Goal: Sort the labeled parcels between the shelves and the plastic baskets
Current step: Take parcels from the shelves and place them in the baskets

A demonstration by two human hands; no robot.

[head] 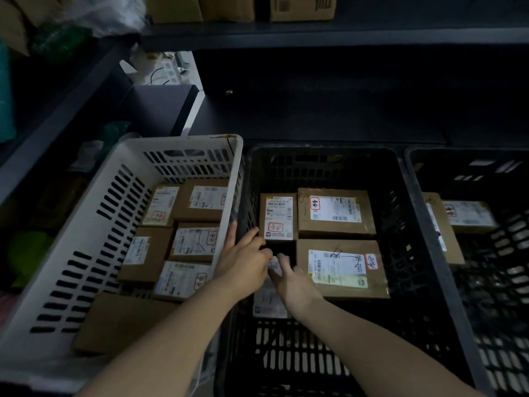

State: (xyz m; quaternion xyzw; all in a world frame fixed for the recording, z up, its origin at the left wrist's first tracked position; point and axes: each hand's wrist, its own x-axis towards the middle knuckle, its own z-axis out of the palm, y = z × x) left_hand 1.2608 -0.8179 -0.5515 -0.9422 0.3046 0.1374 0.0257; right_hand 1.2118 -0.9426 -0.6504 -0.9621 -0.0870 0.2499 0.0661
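In the middle black basket (pixel 400 179) lie three brown parcels with white labels: a small one (pixel 277 217), one at the back (pixel 336 213) and one at the front (pixel 342 269). A fourth labeled parcel (pixel 270 306) sits at the basket's left side, mostly hidden under my hands. My left hand (pixel 246 263) grips its left edge with curled fingers, the index finger reaching toward the small parcel. My right hand (pixel 294 285) holds its right side, blurred fingertips on its far end.
A white basket (pixel 86 224) on the left holds several labeled parcels (pixel 194 242). A second black basket (pixel 429 224) on the right holds two parcels (pixel 469 216). Dark shelves (pixel 315 38) run above and behind, with cardboard boxes (pixel 302 8) on the upper board.
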